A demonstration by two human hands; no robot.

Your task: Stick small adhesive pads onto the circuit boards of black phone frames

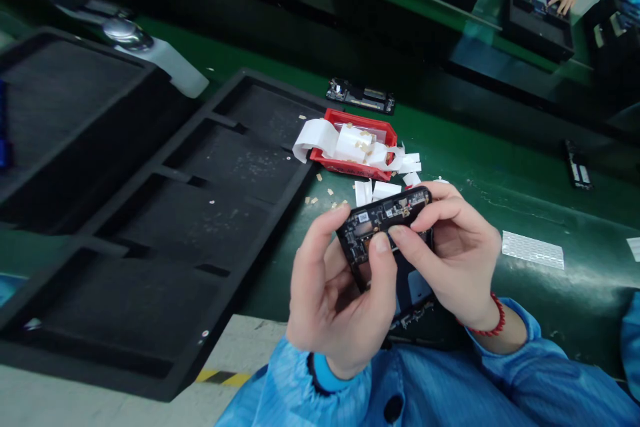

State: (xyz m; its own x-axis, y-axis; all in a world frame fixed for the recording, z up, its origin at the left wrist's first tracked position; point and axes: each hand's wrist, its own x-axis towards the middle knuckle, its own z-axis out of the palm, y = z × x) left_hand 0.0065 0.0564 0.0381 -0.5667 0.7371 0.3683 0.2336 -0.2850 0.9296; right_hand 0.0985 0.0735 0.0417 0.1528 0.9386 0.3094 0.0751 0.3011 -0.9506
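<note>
Head view: both hands pinching one phone-like assembly, board side exposed

Assembly point(393, 209) is up off the worktop point(540, 200), tilted, between the two hands. Left hand point(337, 293) grips its left end, thumb on the lower board edge. Right hand point(460, 253) holds the right end, thumb and index closed in on the board.

Risks, my read:
- Bare thumbs on components: uneven push could flex the board or damage small parts.
- Tilted, held by the edges: a slip drops it onto the worktop.
- Tan scraps point(330, 191) and white pieces point(387, 191) lie just by it; adhesive bits, if that's what they are, could stick to it.
- Sleeve or elbow sweep could knock the red bin point(354, 167), whose white strip point(317, 135) hangs over the rim.

Counts:
- assembly in hands: 1. Section under the palms is shadowed; probably the same unit, can't confirm.
- circuit modules on worktop: 2, one behind the bin point(360, 97), one far right point(579, 165).
- red bin: 1
- black tray point(200, 320) near left: 1, with 4 pockets showing
- textured strip point(533, 250): 1
- co-worker's hands: 2, top right
- tan scraps: several, too small to count
</note>
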